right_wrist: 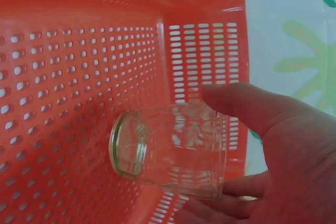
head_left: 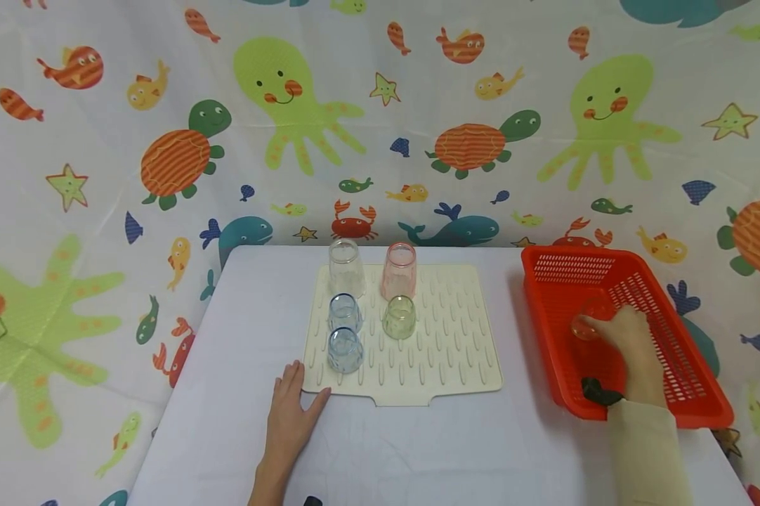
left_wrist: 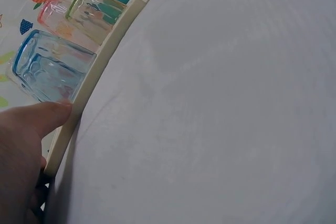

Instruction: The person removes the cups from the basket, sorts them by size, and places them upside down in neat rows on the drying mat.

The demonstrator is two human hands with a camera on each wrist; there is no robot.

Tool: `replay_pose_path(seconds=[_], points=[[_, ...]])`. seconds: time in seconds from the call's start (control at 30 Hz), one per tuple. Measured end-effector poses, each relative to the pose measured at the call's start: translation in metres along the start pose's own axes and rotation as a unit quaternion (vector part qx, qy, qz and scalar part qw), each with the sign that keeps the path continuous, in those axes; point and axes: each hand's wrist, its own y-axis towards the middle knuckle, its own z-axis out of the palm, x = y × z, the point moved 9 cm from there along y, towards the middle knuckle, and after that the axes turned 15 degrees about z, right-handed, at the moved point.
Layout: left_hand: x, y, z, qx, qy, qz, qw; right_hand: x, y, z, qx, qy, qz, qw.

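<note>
My right hand (head_left: 629, 334) reaches into the red basket (head_left: 541, 337) and grips a drinking glass (right_wrist: 168, 148). In the right wrist view, the thumb presses one side of this clear glass and fingers curl round the other; its thick, yellow-green tinted end points at the perforated basket floor. At the near left corner of a cream draining board (head_left: 456, 337) rests my left hand (head_left: 288, 411), fingers fairly straight, thumb touching the front edge. Nearest that thumb stands a small blue glass (head_left: 345, 350), narrower end up. Behind it is a second blue glass (head_left: 344, 314).
On the board also stand a small green glass (head_left: 400, 320), a tall pink glass (head_left: 399, 274) and a tall clear glass (head_left: 346, 270) at the back. A white cloth covers the table (head_left: 456, 450). A sea-animal curtain (head_left: 380, 140) hangs behind and beside it.
</note>
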Motion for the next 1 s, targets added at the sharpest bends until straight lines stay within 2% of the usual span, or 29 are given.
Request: replay_pose_path(seconds=[0.17,0.37,0.6,0.83,1.0], points=[[0.0,0.0,0.0,0.0,0.001,0.001,1.0,-0.006,0.001,0.002,0.022,-0.001,0.024,0.9995],[0.003,-0.001,0.002,0.002,0.004,-0.005,1.0,-0.011,0.002,0.002,0.013,0.032,0.045,0.9984],[0.002,-0.001,0.002,0.002,-0.001,-0.001,1.0,-0.01,-0.003,-0.009,-0.024,0.099,0.05,0.9936],[0.002,-0.003,0.001,0.001,0.002,0.001,1.0,0.005,-0.021,-0.028,-0.091,0.135,0.015,0.9866],[0.002,-0.003,0.0,0.001,0.005,0.0,1.0,0.015,-0.035,-0.038,-0.117,0.152,-0.008,0.9813]])
